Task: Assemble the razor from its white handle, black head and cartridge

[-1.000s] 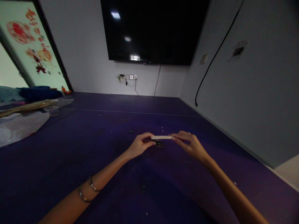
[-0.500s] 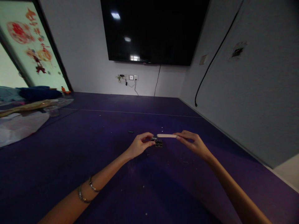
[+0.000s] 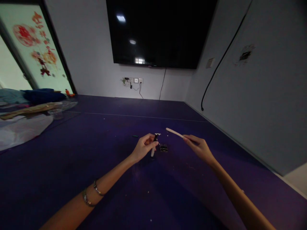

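Observation:
My left hand [image 3: 144, 148] is closed, pinching a small T-shaped piece [image 3: 153, 152] that looks like a razor. It has a pale lower end, a dark middle and a whitish crossbar on top. My right hand [image 3: 198, 147] grips a pale, flat stick [image 3: 174, 132] by its near end. The stick's rounded tip points left and slightly up, apart from the T-shaped piece. Just right of my left fingertips, a small dark boxy object [image 3: 163, 148] rests on the purple surface [image 3: 107, 179]; its kind is too small to tell.
A small dark green strip [image 3: 135, 136] lies left of my left hand, and tiny white crumbs are scattered about. Cloths and a white plastic sheet [image 3: 26, 131] lie at the far left. A television [image 3: 160, 35] hangs on the back wall; a black cable [image 3: 222, 59] runs down the right wall.
My left hand has drawn the T-shaped piece away from the dark boxy object and turned it upright. The stick in my right hand has tilted, its tip now higher and farther from my left hand.

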The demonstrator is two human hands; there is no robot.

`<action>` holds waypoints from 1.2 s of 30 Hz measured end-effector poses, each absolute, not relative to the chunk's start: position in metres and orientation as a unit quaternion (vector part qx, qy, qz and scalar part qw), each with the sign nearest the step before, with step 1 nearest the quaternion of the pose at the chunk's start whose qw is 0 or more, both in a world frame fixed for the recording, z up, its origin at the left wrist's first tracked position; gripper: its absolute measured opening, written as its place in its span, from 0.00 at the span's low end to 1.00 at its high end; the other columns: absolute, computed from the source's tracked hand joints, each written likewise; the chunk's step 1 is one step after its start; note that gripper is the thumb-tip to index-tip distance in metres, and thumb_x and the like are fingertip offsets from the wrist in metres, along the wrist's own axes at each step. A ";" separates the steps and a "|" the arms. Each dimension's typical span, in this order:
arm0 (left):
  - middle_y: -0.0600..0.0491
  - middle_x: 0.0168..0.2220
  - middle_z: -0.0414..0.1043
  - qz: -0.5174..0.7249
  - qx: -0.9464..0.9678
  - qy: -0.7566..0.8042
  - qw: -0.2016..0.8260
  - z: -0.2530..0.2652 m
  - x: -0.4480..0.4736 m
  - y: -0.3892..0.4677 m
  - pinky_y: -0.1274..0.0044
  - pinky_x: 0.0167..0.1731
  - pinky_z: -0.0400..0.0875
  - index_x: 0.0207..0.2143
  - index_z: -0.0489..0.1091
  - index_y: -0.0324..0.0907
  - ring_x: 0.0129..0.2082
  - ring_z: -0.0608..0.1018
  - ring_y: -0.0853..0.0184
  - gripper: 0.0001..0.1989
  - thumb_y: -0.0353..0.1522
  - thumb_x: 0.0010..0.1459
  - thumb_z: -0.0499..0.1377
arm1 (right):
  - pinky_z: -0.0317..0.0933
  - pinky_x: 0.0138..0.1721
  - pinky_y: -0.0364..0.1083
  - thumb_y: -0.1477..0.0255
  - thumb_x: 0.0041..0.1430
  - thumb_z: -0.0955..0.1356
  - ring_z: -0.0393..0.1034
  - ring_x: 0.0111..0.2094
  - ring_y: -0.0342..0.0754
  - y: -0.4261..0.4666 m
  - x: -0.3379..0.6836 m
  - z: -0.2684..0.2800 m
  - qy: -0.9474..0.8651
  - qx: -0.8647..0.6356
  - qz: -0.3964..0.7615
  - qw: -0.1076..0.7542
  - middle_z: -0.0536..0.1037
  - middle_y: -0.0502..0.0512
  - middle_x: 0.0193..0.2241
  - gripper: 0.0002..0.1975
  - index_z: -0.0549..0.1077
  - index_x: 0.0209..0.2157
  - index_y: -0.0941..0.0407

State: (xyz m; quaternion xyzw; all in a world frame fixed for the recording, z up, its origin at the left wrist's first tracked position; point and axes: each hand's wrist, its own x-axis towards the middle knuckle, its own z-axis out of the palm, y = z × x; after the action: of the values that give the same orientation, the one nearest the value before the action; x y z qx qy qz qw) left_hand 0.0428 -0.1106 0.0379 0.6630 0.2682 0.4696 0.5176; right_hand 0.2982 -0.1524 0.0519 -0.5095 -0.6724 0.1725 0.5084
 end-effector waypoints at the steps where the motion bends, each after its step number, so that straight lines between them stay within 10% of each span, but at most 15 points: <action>1: 0.55 0.27 0.69 0.463 0.655 0.269 0.533 0.036 0.044 -0.111 0.81 0.19 0.66 0.32 0.63 0.39 0.19 0.72 0.73 0.12 0.37 0.50 0.60 | 0.60 0.29 0.43 0.60 0.53 0.66 0.67 0.29 0.45 -0.153 0.292 0.051 -0.649 -0.507 0.194 0.533 0.74 0.54 0.27 0.14 0.75 0.35 0.57; 6: 0.62 0.17 0.64 0.464 0.601 0.316 0.569 0.028 0.049 -0.113 0.86 0.09 0.50 0.34 0.59 0.41 0.08 0.60 0.78 0.13 0.40 0.53 0.56 | 0.45 0.15 0.37 0.59 0.53 0.66 0.51 0.14 0.35 -0.163 0.243 0.045 -0.476 -0.427 0.439 0.630 0.62 0.42 0.17 0.13 0.65 0.30 0.55; 13: 0.63 0.13 0.53 0.519 0.551 0.335 0.561 0.029 0.050 -0.112 0.84 0.10 0.46 0.31 0.68 0.37 0.09 0.54 0.79 0.19 0.44 0.54 0.50 | 0.31 0.13 0.35 0.65 0.52 0.68 0.40 0.12 0.32 -0.185 0.196 0.037 -0.270 -0.303 0.734 0.544 0.58 0.40 0.15 0.11 0.62 0.31 0.56; 36: 0.62 0.15 0.55 0.541 0.582 0.337 0.505 0.018 0.055 -0.112 0.83 0.11 0.48 0.28 0.65 0.39 0.11 0.56 0.79 0.20 0.48 0.53 0.53 | 0.28 0.13 0.35 0.63 0.48 0.69 0.36 0.12 0.32 -0.222 0.157 0.041 -0.180 -0.284 0.755 0.564 0.52 0.38 0.13 0.13 0.64 0.31 0.56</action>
State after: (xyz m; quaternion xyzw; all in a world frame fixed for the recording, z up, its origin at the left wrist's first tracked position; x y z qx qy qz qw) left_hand 0.0549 -0.1117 0.0184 0.5825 0.3371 0.5406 0.5047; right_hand 0.1567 -0.2224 0.0411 -0.2836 -0.1796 0.7546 0.5639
